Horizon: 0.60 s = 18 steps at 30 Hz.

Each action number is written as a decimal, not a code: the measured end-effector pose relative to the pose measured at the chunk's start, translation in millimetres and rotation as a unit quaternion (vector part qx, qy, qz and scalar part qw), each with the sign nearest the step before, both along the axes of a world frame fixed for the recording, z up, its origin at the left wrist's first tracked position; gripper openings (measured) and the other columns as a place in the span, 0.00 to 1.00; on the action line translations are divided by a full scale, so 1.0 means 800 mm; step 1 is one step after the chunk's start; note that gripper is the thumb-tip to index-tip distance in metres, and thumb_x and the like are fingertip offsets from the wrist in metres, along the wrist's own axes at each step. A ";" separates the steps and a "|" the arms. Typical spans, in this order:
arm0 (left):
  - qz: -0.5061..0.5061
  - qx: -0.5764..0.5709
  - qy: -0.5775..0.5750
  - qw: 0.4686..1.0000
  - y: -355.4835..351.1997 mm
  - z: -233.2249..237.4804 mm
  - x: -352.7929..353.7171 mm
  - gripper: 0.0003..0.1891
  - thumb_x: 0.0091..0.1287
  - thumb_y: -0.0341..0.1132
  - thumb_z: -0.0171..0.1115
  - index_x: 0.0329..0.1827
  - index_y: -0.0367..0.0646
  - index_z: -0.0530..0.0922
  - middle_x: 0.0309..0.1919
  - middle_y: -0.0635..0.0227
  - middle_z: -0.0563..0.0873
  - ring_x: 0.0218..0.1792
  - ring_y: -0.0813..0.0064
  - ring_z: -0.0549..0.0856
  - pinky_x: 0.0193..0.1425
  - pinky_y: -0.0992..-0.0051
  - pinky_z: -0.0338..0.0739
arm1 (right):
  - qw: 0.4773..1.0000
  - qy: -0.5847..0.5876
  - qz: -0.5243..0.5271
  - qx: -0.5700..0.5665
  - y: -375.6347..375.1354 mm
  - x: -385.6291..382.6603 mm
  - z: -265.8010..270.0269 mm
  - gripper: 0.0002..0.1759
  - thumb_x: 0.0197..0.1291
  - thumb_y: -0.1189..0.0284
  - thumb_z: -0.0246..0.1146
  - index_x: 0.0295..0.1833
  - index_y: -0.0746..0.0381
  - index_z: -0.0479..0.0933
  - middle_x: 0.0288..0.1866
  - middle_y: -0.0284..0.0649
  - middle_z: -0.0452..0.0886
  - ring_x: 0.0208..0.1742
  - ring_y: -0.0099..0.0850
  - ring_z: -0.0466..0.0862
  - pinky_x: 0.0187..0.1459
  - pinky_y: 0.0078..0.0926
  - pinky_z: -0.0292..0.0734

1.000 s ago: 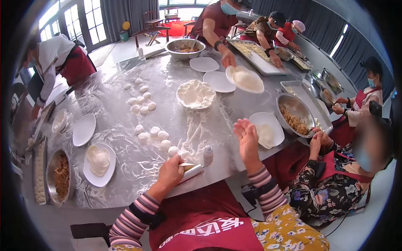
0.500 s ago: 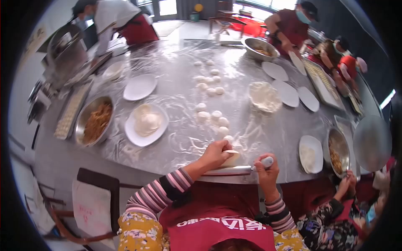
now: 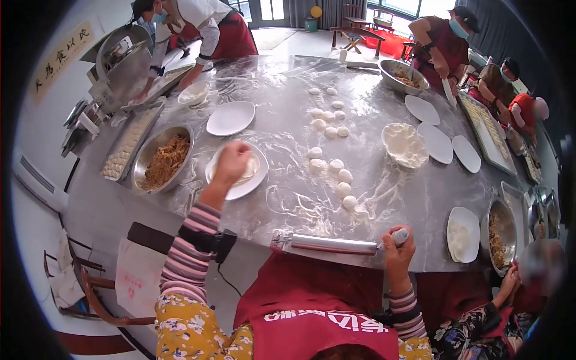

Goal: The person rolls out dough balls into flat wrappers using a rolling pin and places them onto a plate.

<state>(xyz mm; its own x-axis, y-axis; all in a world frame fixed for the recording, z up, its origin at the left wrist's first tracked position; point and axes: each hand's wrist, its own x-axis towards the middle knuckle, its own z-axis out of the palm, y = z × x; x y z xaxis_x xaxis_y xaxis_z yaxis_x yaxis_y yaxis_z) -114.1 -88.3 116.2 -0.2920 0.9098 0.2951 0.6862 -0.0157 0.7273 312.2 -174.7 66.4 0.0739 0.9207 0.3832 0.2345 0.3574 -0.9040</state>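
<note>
My left hand [image 3: 234,162] is over the white plate [image 3: 262,179] of round dough wrappers [image 3: 249,170], its fingers bent and blurred. Whether it holds a wrapper is not clear. My right hand [image 3: 399,252] is wrapped round the white handle of a rolling pin [image 3: 336,244], which has a shiny metal barrel and lies along the table's near edge. Ahead of the pin, several small dough balls [image 3: 343,190] run in a loose line up the floured metal table [image 3: 288,210].
At left are a bowl of filling [image 3: 168,159] and a tray of dumplings [image 3: 132,141]. A flour bowl [image 3: 406,146], white plates [image 3: 435,143] and another filling bowl [image 3: 501,235] are at right. Co-workers [image 3: 444,48] stand around the table; a chair [image 3: 141,270] is behind left.
My left hand has left the near edge, where it held a wrapper by the rolling pin, and moved left to the plate. My right hand still grips the pin. The view has shifted.
</note>
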 end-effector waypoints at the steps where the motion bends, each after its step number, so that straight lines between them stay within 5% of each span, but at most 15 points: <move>1: -0.051 -0.031 -0.013 0.998 0.004 -0.003 0.031 0.09 0.56 0.32 0.59 0.34 0.35 0.81 0.33 0.53 0.85 0.38 0.61 0.84 0.45 0.67 0.77 | 1.000 -0.023 0.004 0.009 0.004 0.002 0.005 0.08 0.53 0.80 0.64 0.37 0.62 0.71 0.29 0.33 0.74 0.30 0.22 0.73 0.33 0.19 0.70; 6: -0.263 -0.171 0.052 0.948 0.010 -0.022 0.188 0.09 0.58 0.34 0.61 0.37 0.39 0.81 0.32 0.56 0.84 0.35 0.63 0.84 0.41 0.69 0.76 | 0.985 -0.077 0.000 0.156 0.027 0.000 0.007 0.08 0.53 0.81 0.64 0.33 0.63 0.70 0.30 0.35 0.77 0.29 0.21 0.76 0.31 0.18 0.71; 8: -0.278 -0.139 0.088 0.946 0.021 -0.043 0.228 0.09 0.58 0.35 0.62 0.36 0.39 0.80 0.31 0.56 0.83 0.36 0.58 0.83 0.43 0.65 0.76 | 0.993 0.102 0.044 -0.031 0.023 -0.007 0.007 0.07 0.56 0.80 0.64 0.33 0.63 0.70 0.27 0.34 0.76 0.24 0.18 0.74 0.26 0.15 0.70; 13: -0.282 -0.068 0.201 0.936 0.026 -0.069 0.275 0.11 0.55 0.36 0.65 0.35 0.39 0.77 0.42 0.54 0.76 0.42 0.53 0.80 0.47 0.59 0.75 | 0.997 0.078 0.013 -0.021 0.015 -0.006 0.003 0.07 0.57 0.80 0.64 0.34 0.63 0.71 0.26 0.34 0.77 0.22 0.16 0.74 0.23 0.14 0.69; 16: -0.302 0.032 0.231 0.924 0.014 -0.073 0.283 0.10 0.55 0.36 0.64 0.35 0.38 0.77 0.37 0.55 0.79 0.38 0.55 0.81 0.43 0.61 0.76 | 0.998 0.055 0.001 -0.018 0.009 -0.003 -0.002 0.07 0.57 0.80 0.64 0.33 0.63 0.71 0.27 0.35 0.77 0.22 0.17 0.74 0.23 0.16 0.69; 18: -0.311 -0.079 0.141 0.937 -0.005 -0.060 0.275 0.11 0.55 0.35 0.64 0.36 0.38 0.77 0.33 0.56 0.80 0.35 0.56 0.81 0.41 0.63 0.76 | 0.997 0.024 -0.002 0.067 0.010 -0.005 0.003 0.08 0.56 0.81 0.64 0.31 0.63 0.71 0.26 0.36 0.77 0.21 0.20 0.75 0.23 0.17 0.70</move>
<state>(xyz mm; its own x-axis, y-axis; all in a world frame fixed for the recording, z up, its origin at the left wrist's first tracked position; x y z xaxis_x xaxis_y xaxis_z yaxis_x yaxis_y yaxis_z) 106.0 -92.3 68.3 0.3778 0.9171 0.1273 0.7460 -0.3830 0.5448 308.1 -166.8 68.9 0.0997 0.8608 0.4992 0.1937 0.4753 -0.8583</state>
